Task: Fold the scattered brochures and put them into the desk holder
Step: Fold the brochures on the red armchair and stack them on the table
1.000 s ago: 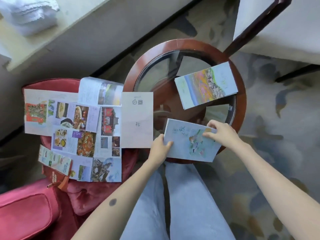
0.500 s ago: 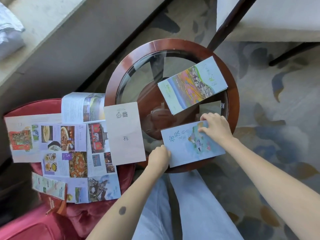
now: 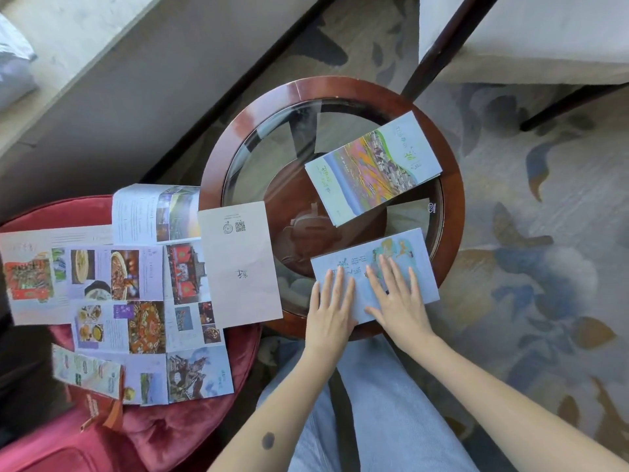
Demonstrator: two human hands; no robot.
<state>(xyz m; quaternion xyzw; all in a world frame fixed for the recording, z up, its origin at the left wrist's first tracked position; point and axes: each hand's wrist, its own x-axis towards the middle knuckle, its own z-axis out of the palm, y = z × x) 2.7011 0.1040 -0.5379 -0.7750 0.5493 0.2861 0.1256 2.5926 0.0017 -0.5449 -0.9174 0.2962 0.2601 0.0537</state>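
A folded pale-blue brochure (image 3: pixel 413 267) lies on the near edge of the round glass table (image 3: pixel 452 206). My left hand (image 3: pixel 330 311) and my right hand (image 3: pixel 398 298) both press flat on it, fingers straight. A second folded brochure with a colourful landscape (image 3: pixel 372 168) lies further back on the glass. A plain white leaflet (image 3: pixel 241 264) overlaps the table's left rim. Several unfolded brochures (image 3: pixel 119 294) with food photos are spread over a red cushioned seat (image 3: pixel 190 427) at the left. No desk holder is in view.
A grey ledge (image 3: pixel 85 63) runs along the upper left. White upholstered furniture with a dark wooden leg (image 3: pixel 439 46) stands at the upper right. Patterned carpet (image 3: pixel 544 267) covers the floor on the right. My legs in light jeans (image 3: pixel 374 420) are below the table.
Both hands have gone from gripping the blue brochure's edges to lying flat on top of it. The brochure now lies flat and closed on the table.
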